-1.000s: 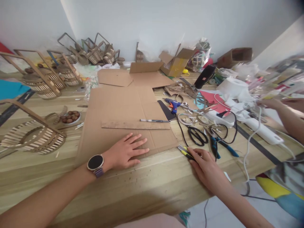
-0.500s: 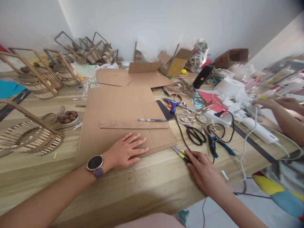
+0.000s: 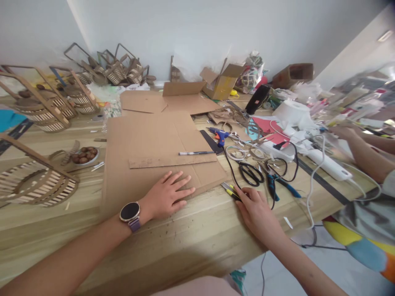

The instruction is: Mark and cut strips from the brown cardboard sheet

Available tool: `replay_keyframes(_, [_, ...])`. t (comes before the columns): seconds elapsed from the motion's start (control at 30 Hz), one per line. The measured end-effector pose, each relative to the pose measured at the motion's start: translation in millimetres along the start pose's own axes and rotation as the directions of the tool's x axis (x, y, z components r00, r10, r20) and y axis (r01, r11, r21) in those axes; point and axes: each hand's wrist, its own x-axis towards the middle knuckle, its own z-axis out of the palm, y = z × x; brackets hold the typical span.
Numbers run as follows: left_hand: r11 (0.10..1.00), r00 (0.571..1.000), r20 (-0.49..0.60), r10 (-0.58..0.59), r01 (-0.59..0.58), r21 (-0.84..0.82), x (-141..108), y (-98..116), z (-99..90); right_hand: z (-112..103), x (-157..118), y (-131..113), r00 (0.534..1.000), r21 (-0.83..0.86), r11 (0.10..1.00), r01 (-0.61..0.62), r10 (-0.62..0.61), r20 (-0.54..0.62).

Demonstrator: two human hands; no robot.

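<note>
While the left hand (image 3: 168, 195) lies flat, fingers spread, gripping nothing, on the cardboard sheet (image 3: 148, 133) | right hand (image 3: 254, 209) curled round utility knife (image 3: 230, 190) | sheet extends toward left hand's 12 o'clock, right hand's 10 o'clock

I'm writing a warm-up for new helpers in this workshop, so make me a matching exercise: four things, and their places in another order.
1. left hand
2. right hand
3. pen
4. brown nuts

A. in a white bowl
B. at the yellow-and-black cutter
C. beside the glue gun's far left, by a cardboard strip
D. spread flat on the large cardboard sheet

1-D; 2-B; 3-C; 4-A
</note>
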Motion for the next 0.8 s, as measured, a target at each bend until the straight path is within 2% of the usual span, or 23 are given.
replay_keyframes(0.3, [1.0, 1.0, -0.012, 0.01, -0.01, -0.013, -0.2, 0.6, -1.1, 4.1, 1.7, -10.3, 1.0, 0.082, 0.997, 0.013, -0.011, -0.03])
replay_keyframes(0.53, [0.999, 0.999, -0.048, -0.003, 0.001, -0.034, 1.1, 3.9, -1.4, 4.8, -6.1, -28.5, 0.993, 0.121, 0.987, 0.106, -0.099, -0.063])
replay_keyframes(0.7, [0.992, 1.0, -0.011, 0.006, -0.008, -0.126, -3.0, 0.3, -12.7, 0.3, -0.9, -34.3, 0.995, 0.113, 0.989, 0.099, -0.094, -0.044])
replay_keyframes(0.8, [0.987, 0.999, -0.041, 0.014, -0.021, -0.157, -15.1, -7.5, -23.1, -0.2, 2.5, -28.5, 0.997, 0.086, 0.994, 0.069, -0.067, -0.027])
